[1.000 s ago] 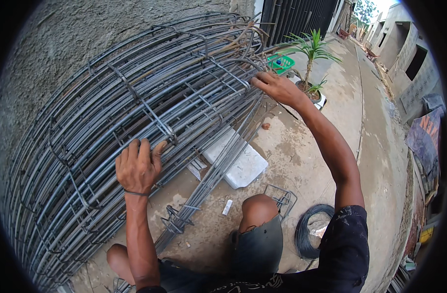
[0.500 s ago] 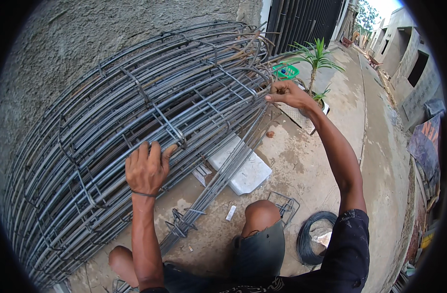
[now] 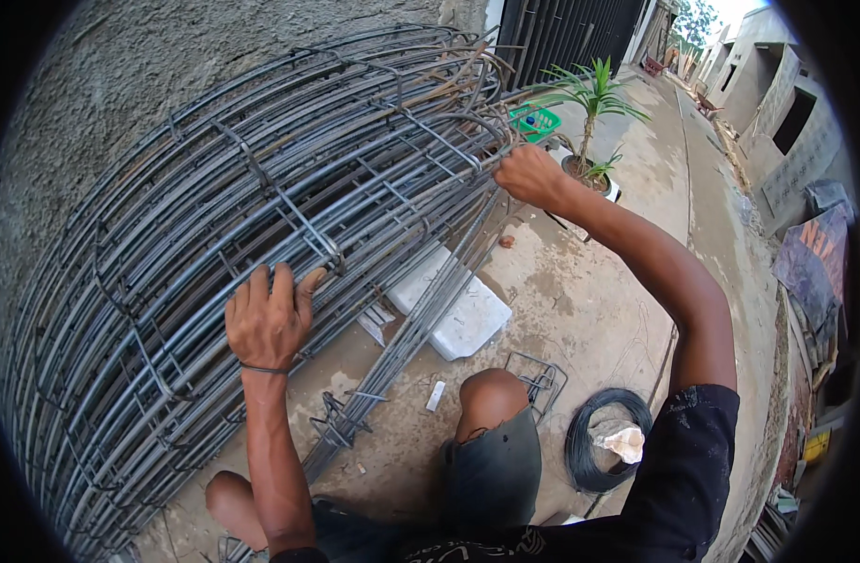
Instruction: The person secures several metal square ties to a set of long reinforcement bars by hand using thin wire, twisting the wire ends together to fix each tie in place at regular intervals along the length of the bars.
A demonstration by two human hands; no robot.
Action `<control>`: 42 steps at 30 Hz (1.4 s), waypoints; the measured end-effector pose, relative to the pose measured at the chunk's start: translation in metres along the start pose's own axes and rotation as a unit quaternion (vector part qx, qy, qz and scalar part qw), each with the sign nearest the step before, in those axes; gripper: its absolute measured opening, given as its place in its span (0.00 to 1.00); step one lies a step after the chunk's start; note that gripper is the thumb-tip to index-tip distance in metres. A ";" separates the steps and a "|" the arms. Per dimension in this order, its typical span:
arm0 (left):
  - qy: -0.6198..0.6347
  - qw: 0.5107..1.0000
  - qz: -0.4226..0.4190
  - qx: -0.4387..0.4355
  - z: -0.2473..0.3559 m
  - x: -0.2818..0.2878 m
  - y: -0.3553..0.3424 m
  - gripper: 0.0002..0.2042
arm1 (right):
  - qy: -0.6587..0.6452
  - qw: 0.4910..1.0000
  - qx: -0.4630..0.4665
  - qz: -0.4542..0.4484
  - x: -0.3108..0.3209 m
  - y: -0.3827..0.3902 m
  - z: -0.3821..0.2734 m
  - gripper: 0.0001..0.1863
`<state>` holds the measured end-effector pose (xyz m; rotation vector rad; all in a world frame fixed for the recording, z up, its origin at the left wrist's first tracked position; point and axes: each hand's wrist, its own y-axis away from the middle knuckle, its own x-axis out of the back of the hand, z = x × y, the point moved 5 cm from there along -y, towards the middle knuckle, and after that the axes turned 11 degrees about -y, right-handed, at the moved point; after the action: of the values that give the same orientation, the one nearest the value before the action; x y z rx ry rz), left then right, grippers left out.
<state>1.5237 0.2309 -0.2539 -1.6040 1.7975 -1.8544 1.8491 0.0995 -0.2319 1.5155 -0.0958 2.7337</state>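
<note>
A long stack of rebar cages [image 3: 289, 202], steel bars tied with square stirrups, lies from the lower left up to the middle. My left hand [image 3: 268, 319] is closed over one of the near bars, its thumb beside a stirrup [image 3: 329, 251]. At the far right end of the stack, my right hand [image 3: 531, 176] is closed in a fist against the bar ends. Whatever its fingers hold is hidden behind the hand. Below the stack a bundle of loose rebar [image 3: 402, 357] runs slantwise, with several small stirrups [image 3: 341, 422] around its lower part.
A white foam block [image 3: 472, 321] lies under the loose bars. Near my right knee are square stirrups [image 3: 541, 387] and a coil of black wire [image 3: 580, 450]. Beyond my right hand stand a potted plant [image 3: 594, 108] and a green basket [image 3: 535, 122]. A rough wall [image 3: 120, 103] backs the stack.
My right hand has turned and closed from a loose pinch into a fist at the bar ends, its elbow swinging outward. My left hand keeps its place. The whole view has shifted slightly.
</note>
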 end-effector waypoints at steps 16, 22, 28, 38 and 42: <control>0.028 0.997 0.070 -0.003 -0.001 0.007 -0.002 0.17 | -0.013 0.995 -0.029 0.097 -0.024 0.004 -0.023 0.13; 0.037 0.997 0.071 -0.006 -0.002 0.008 -0.003 0.17 | 0.025 0.997 -0.034 -0.067 -0.031 -0.013 -0.029 0.08; 0.020 0.997 0.074 -0.006 0.001 0.009 -0.004 0.17 | -0.223 0.968 0.059 -0.103 0.002 0.031 -0.001 0.05; 0.029 0.999 -0.012 0.010 0.001 0.005 -0.001 0.15 | -0.749 0.540 -0.244 0.297 0.028 0.036 0.088 0.17; 0.029 1.000 0.001 0.009 -0.004 0.005 -0.002 0.14 | -0.754 0.541 -0.229 0.292 0.031 -0.036 0.093 0.17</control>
<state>1.5200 0.2302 -0.2482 -1.5574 1.8000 -1.9303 1.9128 0.1294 -0.1550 3.2065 -1.2786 0.3615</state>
